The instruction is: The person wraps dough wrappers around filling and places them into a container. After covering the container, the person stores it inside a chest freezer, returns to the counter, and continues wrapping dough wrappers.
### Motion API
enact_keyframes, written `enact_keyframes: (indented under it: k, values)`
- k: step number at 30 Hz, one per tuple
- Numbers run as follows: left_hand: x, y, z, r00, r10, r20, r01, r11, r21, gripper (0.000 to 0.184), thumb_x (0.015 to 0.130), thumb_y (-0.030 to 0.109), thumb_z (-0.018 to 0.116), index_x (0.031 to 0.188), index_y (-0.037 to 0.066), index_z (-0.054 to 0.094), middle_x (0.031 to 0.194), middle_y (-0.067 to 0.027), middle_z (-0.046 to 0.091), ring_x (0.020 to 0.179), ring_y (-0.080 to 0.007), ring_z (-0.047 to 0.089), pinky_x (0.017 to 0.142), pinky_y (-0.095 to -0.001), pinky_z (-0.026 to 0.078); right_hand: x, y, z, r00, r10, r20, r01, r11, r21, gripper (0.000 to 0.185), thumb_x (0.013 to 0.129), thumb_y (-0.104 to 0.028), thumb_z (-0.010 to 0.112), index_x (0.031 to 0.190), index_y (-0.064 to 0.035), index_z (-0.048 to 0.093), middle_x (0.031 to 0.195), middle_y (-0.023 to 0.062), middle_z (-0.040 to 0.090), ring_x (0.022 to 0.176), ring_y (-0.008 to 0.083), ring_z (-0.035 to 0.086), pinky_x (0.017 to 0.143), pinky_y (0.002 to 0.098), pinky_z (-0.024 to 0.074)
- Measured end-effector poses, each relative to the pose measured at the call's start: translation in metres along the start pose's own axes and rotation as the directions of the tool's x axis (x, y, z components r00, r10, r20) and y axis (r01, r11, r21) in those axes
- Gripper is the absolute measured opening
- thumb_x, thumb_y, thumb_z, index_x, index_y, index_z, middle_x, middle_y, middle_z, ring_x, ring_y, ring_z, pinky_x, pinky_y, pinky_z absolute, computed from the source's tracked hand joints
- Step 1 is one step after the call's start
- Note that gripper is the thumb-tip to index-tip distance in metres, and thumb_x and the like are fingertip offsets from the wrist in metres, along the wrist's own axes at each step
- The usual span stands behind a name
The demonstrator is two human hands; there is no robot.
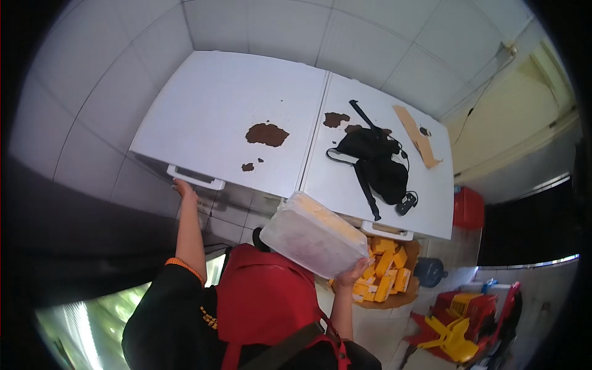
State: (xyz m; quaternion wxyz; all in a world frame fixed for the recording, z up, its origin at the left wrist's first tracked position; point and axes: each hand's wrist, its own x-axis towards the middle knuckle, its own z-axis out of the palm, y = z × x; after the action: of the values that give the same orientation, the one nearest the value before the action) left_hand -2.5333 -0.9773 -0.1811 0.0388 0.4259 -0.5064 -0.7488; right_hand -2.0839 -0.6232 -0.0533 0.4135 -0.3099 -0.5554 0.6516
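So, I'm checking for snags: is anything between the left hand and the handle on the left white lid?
Nothing visible. The left hand is right at the left end of the handle, seemingly touching it. The translucent container in the right hand is off to the right, away from that handle.

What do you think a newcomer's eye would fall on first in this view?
Probably the red bag at the bottom centre, just below the translucent container in the right hand. The brown patches on the white top also stand out, as do the yellow boxes piled right of the container.
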Motion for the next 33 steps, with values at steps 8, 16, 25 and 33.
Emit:
enact_keyframes:
  k: [8, 16, 25, 33]
  values:
    - [0.064, 0.002, 0.021, 0.973, -0.203, -0.113, 0.193, 0.977, -0.089, 0.052, 0.101, 0.050, 0.026, 0.122, 0.011, 0.053, 0.104, -0.0067, 0.060, 0.082, -0.0200, 0.060, 0.068, -0.0411, 0.053, 0.021, 0.002, 0.090, 0.993, -0.030, -0.117, 0.030, 1.000, -0.003, 0.086, 0.090, -0.070, 0.053, 0.129, 0.0063, 0.047, 0.120, 0.0125, 0.054, 0.111, 0.0219, 0.054, 0.096, 0.0371, 0.0437]
    - [0.073, -0.007, 0.019, 0.969, -0.197, -0.152, 0.187, 0.980, -0.073, 0.044, 0.100, 0.042, 0.026, 0.106, 0.010, 0.056, 0.086, -0.0046, 0.058, 0.069, -0.0196, 0.054, 0.062, -0.0378, 0.050, 0.056, 0.050, 0.081, 0.959, 0.161, -0.233, -0.164, 0.987, 0.008, 0.076, 0.096, -0.064, 0.046, 0.135, 0.0016, 0.046, 0.132, 0.0154, 0.052, 0.120, 0.0262, 0.052, 0.105, 0.0399, 0.0405]
    - [-0.075, 0.156, 0.069, 0.979, 0.173, 0.110, -0.142, 0.960, -0.242, 0.041, 0.099, 0.031, 0.040, 0.132, 0.009, 0.050, 0.105, -0.0094, 0.059, 0.088, -0.0207, 0.059, 0.071, -0.0377, 0.051, 0.130, -0.050, 0.006, 0.908, 0.230, -0.350, -0.100, 0.931, 0.351, 0.089, 0.092, -0.075, 0.037, 0.152, -0.0085, 0.030, 0.152, 0.0136, 0.037, 0.138, 0.0353, 0.039, 0.114, 0.0491, 0.0344]
    - [-0.210, 0.300, 0.221, 0.501, 0.777, 0.380, -0.817, 0.570, -0.088, 0.092, 0.093, 0.036, 0.067, 0.159, 0.012, 0.009, 0.144, -0.0161, 0.046, 0.124, -0.0290, 0.052, 0.097, -0.0416, 0.045, 0.168, -0.063, 0.054, 0.875, 0.275, -0.398, -0.130, 0.926, 0.353, 0.092, 0.091, -0.076, 0.037, 0.152, -0.0090, 0.029, 0.155, 0.0138, 0.033, 0.139, 0.0386, 0.037, 0.114, 0.0516, 0.0336]
